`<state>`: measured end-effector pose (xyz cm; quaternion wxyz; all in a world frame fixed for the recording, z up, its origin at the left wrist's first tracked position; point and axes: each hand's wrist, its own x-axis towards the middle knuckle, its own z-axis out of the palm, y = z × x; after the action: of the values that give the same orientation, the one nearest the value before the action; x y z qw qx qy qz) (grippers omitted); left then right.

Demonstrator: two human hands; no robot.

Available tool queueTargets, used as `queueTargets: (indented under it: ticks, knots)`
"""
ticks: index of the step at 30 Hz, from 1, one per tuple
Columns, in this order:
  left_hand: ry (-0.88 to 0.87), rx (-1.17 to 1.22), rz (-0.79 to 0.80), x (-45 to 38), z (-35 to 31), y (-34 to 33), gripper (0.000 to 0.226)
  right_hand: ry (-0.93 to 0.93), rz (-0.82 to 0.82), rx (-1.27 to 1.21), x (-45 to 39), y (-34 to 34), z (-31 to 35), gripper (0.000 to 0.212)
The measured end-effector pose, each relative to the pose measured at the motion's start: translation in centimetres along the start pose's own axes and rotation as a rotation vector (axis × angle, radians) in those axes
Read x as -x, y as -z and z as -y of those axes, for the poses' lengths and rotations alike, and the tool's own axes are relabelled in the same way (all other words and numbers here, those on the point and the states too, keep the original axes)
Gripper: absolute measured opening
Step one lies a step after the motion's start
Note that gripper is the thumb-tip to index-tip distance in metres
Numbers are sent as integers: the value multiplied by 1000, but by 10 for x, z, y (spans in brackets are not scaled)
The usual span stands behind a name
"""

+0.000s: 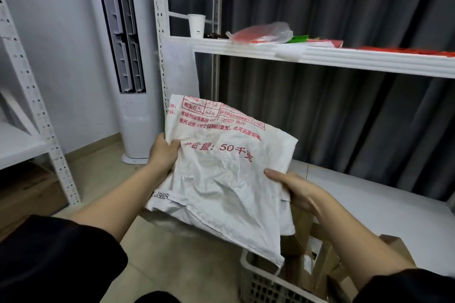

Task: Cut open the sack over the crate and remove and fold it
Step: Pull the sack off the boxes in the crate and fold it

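A white woven sack (221, 179) with red printed text is folded into a rough, crumpled rectangle and held up in the air in front of me. My left hand (163, 152) grips its left edge, thumb on top. My right hand (293, 189) holds its right edge, fingers under the fabric. Below the sack, at the bottom right, stands a white perforated plastic crate (261, 285) holding several brown cardboard boxes (327, 261). A loose corner of the sack hangs down over the crate's rim.
A white metal shelving unit (344, 56) stands ahead, with a paper cup (196, 25), a plastic bag (263, 34) and red packets on its upper shelf. Its lower shelf (369, 194) lies behind the crate. A tall floor air conditioner (130, 69) stands left; another rack (37, 115) is far left.
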<state>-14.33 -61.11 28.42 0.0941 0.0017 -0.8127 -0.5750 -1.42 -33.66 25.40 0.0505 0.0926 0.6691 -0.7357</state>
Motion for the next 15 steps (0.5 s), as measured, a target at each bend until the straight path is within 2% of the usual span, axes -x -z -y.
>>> queueTargets:
  ticks: [2,5,7,8,10,13,15]
  knots:
    - [32,32,-7,-1,4,3,39,13,-90,39,-2,-7,2,34]
    - [86,255,126,4,4,12,42,101,-273,-8,-8,-11,7,28]
    - [75,289,285,13,2,21,47,180,-368,-4,-11,-10,12,28]
    - [71,289,393,19,1,28,42,215,-416,5,-12,-9,14,29]
    - [154,302,682,31,4,40,35,261,-510,27,-12,-8,18,32]
    - [298,307,951,36,24,48,77,298,-567,48,-12,-8,20,32]
    - [313,324,998,37,34,42,76,284,-550,19,-11,-11,22,34]
